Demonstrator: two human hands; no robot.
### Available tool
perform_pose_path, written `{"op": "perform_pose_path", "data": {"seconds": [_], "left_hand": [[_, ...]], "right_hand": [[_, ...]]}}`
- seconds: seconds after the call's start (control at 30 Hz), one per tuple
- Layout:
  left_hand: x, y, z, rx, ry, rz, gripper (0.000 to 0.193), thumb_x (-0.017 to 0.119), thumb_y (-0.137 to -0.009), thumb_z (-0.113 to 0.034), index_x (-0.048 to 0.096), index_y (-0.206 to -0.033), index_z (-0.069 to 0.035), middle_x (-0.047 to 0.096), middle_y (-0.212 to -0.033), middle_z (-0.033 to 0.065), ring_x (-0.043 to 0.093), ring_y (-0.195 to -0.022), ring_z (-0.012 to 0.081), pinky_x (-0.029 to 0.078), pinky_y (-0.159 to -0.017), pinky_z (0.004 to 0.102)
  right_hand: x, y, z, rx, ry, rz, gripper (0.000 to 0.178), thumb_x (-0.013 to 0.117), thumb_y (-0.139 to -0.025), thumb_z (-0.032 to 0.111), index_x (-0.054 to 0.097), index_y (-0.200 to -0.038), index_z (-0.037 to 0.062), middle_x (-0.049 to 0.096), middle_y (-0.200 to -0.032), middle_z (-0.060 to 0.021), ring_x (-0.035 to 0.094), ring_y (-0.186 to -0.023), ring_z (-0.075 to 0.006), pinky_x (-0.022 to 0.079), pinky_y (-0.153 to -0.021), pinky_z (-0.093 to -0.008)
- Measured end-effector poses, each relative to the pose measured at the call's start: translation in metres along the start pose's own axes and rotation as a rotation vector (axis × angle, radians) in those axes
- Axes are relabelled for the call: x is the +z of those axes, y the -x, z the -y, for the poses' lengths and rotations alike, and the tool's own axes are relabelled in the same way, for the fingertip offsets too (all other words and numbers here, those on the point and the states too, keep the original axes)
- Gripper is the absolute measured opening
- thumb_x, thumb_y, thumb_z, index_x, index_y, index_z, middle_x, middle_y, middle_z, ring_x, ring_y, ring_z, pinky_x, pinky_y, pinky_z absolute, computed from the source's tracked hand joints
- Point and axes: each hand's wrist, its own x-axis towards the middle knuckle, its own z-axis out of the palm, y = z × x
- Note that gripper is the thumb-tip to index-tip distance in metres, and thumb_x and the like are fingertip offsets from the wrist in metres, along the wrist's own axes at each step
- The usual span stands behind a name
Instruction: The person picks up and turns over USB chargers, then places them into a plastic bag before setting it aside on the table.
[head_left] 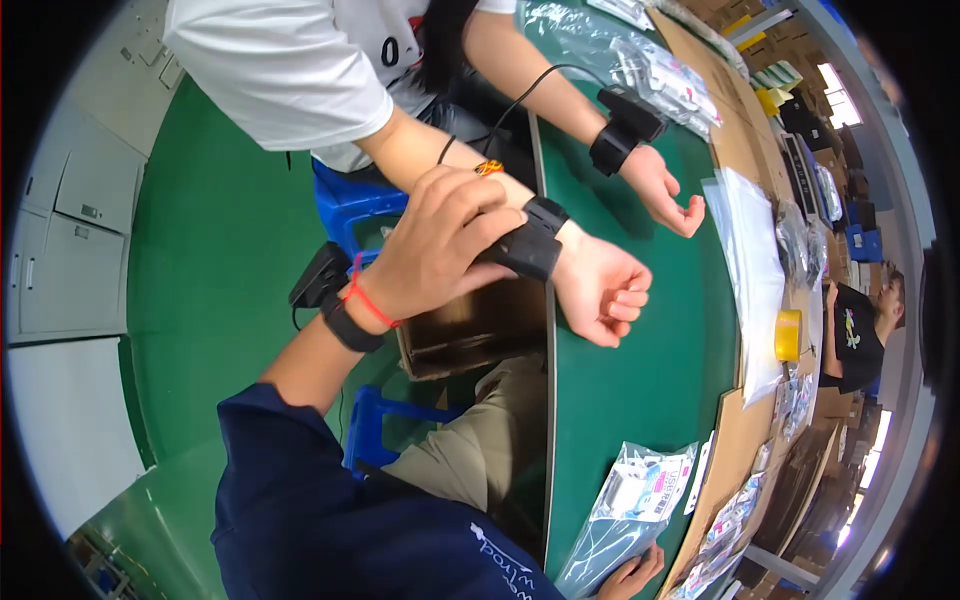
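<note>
The left hand (435, 250) grips the black fabric wrist strap (530, 240), already wrapped around a co-worker's wrist (575, 262). Fastening looks unfinished. The right hand (632, 578) rests on a clear plastic packet (630, 495); its grip I cannot tell.

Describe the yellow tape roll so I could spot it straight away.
Start at the green table and follow its far edge, where brown cardboard lies. The tape roll sits beside a large clear plastic bag. It is the only round, bright yellow thing among flat packets.
</note>
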Motion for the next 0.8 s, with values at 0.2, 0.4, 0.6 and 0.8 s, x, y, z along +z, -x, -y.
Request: {"op": "perform_pose_path", "data": {"seconds": [0.2,0.4,0.6,0.8], "left_hand": [[-0.046,-0.063,0.009,0.031,0.191,0.357,0.08,0.085,-0.059,-0.045,0.055,-0.123,-0.006,0.043,-0.14,0.0165,0.033,-0.134,0.0404,0.022,-0.109,0.0564],[-0.059,-0.092,0.015,0.116,0.027,0.688,0.086,0.084,-0.056,-0.052,0.058,-0.122,-0.005,0.041,-0.143,0.0164,0.026,-0.14,0.0388,0.016,-0.11,0.0606],[-0.055,-0.081,0.025,0.103,-0.053,0.737,0.079,0.078,-0.062,-0.056,0.063,-0.118,-0.002,0.053,-0.128,0.021,0.041,-0.129,0.0356,0.026,-0.107,0.0553],[-0.004,-0.142,-0.053,0.06,-0.031,0.439,0.056,0.071,-0.076,-0.042,0.061,-0.113,-0.002,0.06,-0.11,0.019,0.055,-0.108,0.0313,0.039,-0.092,0.043]], "right_hand": [[-0.005,-0.007,0.015,-0.11,0.121,-0.064,0.031,0.047,-0.096,0.012,0.054,-0.123,-0.0022,0.05,-0.118,-0.0249,0.05,-0.107,-0.0429,0.04,-0.094,-0.0495],[-0.001,-0.008,0.012,-0.057,-0.036,-0.066,0.032,0.048,-0.096,0.013,0.053,-0.124,-0.0016,0.049,-0.121,-0.0243,0.046,-0.114,-0.0422,0.034,-0.1,-0.0511],[0.003,-0.002,0.009,-0.023,-0.185,-0.074,0.036,0.041,-0.09,0.0,0.048,-0.124,-0.0066,0.047,-0.122,-0.0228,0.048,-0.113,-0.0371,0.038,-0.098,-0.0426],[0.004,0.001,0.0,-0.107,-0.205,-0.153,0.028,0.047,-0.09,0.0,0.055,-0.116,-0.0036,0.056,-0.114,-0.0188,0.053,-0.109,-0.0318,0.043,-0.093,-0.0385]]}}
